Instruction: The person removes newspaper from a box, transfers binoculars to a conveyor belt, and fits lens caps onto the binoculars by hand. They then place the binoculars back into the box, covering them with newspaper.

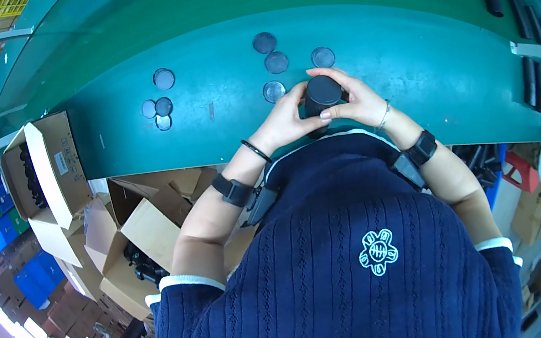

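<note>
Both hands, left hand (284, 122) and right hand (361, 101), grasp a black cylinder (321, 96) upright at the near edge of the green worktop (408, 43). Dark round lids (276, 62) lie just beyond; open cardboard boxes (50, 171) stand left.

The cylinder (322, 93) is black, the round caps (276, 62) dark grey, the table (410, 57) teal-green (paler at the back), the open boxes (57, 170) brown cardboard.

green bench (411, 64) | open cartons (57, 167) left | black tubes (528, 51), perhaps, right
</note>
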Tool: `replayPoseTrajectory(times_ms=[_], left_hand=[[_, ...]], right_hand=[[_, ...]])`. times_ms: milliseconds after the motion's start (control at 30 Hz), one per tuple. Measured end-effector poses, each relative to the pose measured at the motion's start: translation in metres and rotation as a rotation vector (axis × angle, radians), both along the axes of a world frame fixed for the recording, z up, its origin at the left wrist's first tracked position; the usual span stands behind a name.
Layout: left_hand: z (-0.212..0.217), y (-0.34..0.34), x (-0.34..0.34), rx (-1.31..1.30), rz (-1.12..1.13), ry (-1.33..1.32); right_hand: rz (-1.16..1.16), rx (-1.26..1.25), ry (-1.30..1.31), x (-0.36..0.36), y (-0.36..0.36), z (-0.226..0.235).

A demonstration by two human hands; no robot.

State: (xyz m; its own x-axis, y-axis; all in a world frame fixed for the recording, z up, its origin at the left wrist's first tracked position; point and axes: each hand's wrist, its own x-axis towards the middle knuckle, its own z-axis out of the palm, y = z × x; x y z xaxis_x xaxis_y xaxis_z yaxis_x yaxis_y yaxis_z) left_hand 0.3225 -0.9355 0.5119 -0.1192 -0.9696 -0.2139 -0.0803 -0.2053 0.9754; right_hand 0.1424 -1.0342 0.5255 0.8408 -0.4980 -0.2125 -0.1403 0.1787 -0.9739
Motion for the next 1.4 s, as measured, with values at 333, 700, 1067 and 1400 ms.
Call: replayPoseTrajectory(times_ms=[333, 700, 1067, 1400], left_hand=[[0.002, 0.015, -0.007, -0.045, 0.058, -0.096], [0.015, 0.008, -0.003, -0.152, -0.117, -0.125], [0.011, -0.005, -0.006, 0.089, 0.005, 0.327], [0.035, -0.035, -0.007, 0.089, 0.400, 0.886]], right_hand=[[0.060, -0.043, 0.020, 0.001, 0.012, 0.014], [-0.025, 0.196, -0.014, -0.019, 0.003, 0.012], [-0.069, 0.383, 0.022, -0.008, -0.004, 0.006], [-0.281, -0.932, 0.372, -0.020, -0.004, 0.005]])
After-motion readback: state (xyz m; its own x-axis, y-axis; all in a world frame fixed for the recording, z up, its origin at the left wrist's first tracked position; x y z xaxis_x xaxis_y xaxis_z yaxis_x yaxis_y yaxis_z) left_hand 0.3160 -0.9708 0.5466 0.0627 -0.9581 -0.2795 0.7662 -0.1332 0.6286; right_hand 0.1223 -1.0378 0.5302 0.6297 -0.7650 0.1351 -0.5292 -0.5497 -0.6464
